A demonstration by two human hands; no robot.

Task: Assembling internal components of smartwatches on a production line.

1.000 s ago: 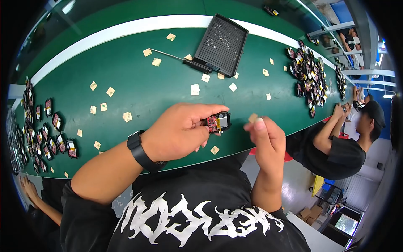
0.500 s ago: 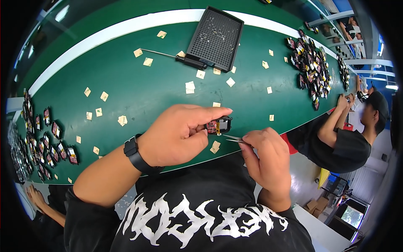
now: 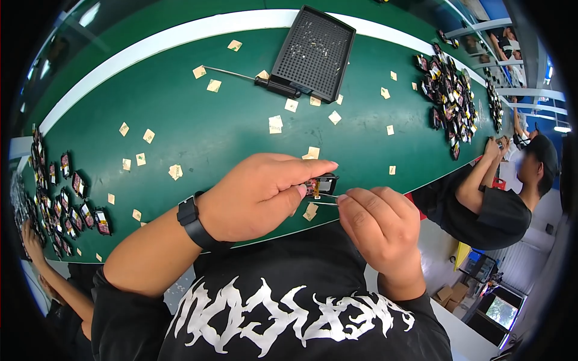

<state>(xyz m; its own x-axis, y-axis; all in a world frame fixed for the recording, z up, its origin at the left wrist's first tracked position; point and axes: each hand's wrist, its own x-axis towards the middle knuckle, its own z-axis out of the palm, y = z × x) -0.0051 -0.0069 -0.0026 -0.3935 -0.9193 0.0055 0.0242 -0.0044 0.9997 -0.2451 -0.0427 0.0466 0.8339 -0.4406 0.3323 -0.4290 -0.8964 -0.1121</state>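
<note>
My left hand (image 3: 263, 195), with a black band on its wrist, is closed around a small black device housing (image 3: 328, 182). A red circuit board shows inside it, partly covered by my thumb and fingers. In a pinch, my right hand (image 3: 380, 231) holds a pair of metal tweezers (image 3: 328, 201). Their tips are at the device's near edge, by a small pale part; whether they grip it I cannot tell. Beneath the tweezers a pale paper square (image 3: 310, 212) lies on the green table (image 3: 223, 132).
A black perforated tray (image 3: 313, 51) with tiny pieces lies at the back, a screwdriver (image 3: 274, 85) beside it. Similar devices are piled at the right (image 3: 448, 102) and left (image 3: 75, 210). Pale squares are scattered about. A co-worker (image 3: 506, 192) sits at right; another's arm (image 3: 45, 265) reaches in at left.
My right hand has moved slightly left, bringing the tweezers up to the device. The device and my left hand have shifted slightly right. At far left, the co-worker's hand has reached forward to the devices.
</note>
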